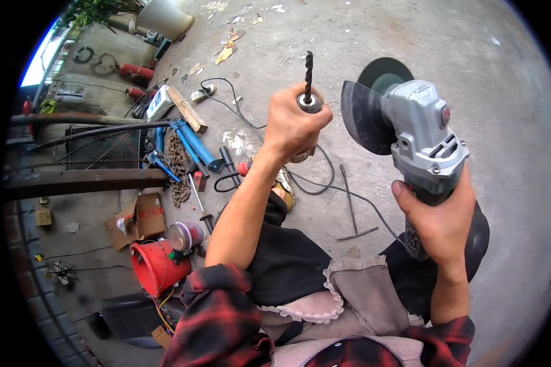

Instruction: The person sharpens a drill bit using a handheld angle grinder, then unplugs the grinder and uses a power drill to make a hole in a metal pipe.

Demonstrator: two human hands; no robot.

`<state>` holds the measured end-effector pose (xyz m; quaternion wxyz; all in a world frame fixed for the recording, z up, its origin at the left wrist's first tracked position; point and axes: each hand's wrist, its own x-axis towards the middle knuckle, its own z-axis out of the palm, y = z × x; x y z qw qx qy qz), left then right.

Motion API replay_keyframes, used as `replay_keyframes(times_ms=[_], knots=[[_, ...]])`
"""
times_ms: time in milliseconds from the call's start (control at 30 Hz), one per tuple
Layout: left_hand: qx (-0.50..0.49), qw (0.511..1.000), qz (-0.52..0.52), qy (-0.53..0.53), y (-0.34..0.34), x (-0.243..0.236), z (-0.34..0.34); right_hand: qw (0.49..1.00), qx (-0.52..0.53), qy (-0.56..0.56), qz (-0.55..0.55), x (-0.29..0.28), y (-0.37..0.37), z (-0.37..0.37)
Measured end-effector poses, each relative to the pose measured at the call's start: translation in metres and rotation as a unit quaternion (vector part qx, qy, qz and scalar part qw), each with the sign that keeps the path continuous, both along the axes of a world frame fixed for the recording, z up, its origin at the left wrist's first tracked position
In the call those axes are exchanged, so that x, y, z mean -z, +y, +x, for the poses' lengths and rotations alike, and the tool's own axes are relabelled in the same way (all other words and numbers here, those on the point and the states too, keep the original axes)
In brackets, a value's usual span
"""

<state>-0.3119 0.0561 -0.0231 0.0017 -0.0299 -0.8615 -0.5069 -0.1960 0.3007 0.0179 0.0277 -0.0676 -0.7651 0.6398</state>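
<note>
My left hand [295, 125] is closed round the chuck of a drill [310, 104]. A dark twist bit [309, 72] sticks up out of the chuck; most of the drill's body is hidden behind my hand and forearm. My right hand [442, 223] grips the body of a corded angle grinder [419, 122], with its silver gear head upward. The grinder's black guard [362, 119] and dark disc [389, 70] face the drill bit, with a gap between them. I cannot tell whether the disc is spinning.
A black cord [349, 192] loops over the concrete floor, near a T-shaped metal rod [350, 205]. On the left are a red bucket [156, 269], a cardboard box [142, 217], a blue jack-like tool [196, 147], a chain [177, 159] and a wood block [187, 110].
</note>
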Motion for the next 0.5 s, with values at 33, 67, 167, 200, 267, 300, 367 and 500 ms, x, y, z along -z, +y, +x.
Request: replay_keyframes(times_ms=[33,67,167,200,267,300,367,500], knots=[[0.003,1.000,0.008,-0.009,-0.002,0.000,0.001,1.000,0.000,-0.002,-0.011,0.000,0.000,0.000],[0.004,0.998,0.055,-0.037,-0.004,-0.001,0.002,1.000,-0.002,-0.008,-0.022,-0.003,-0.001,-0.001],[0.038,0.993,0.080,-0.081,-0.008,-0.010,0.004,1.000,0.004,-0.019,-0.024,-0.002,0.001,-0.001],[0.056,0.989,0.106,-0.087,-0.007,-0.012,0.005,0.999,0.000,-0.025,-0.027,-0.002,0.003,-0.001],[0.086,0.981,0.139,-0.107,-0.010,-0.016,0.007,0.998,0.003,-0.039,-0.050,-0.001,0.004,-0.001],[0.105,0.975,0.157,-0.116,-0.011,-0.018,0.008,0.997,0.002,-0.043,-0.056,0.000,0.005,-0.002],[0.129,0.962,0.198,-0.137,-0.012,-0.020,0.010,0.997,0.002,-0.053,-0.063,0.000,0.008,-0.003],[0.194,0.943,0.234,-0.134,-0.018,-0.018,0.012,0.998,0.006,-0.049,-0.050,0.000,0.011,-0.003]])
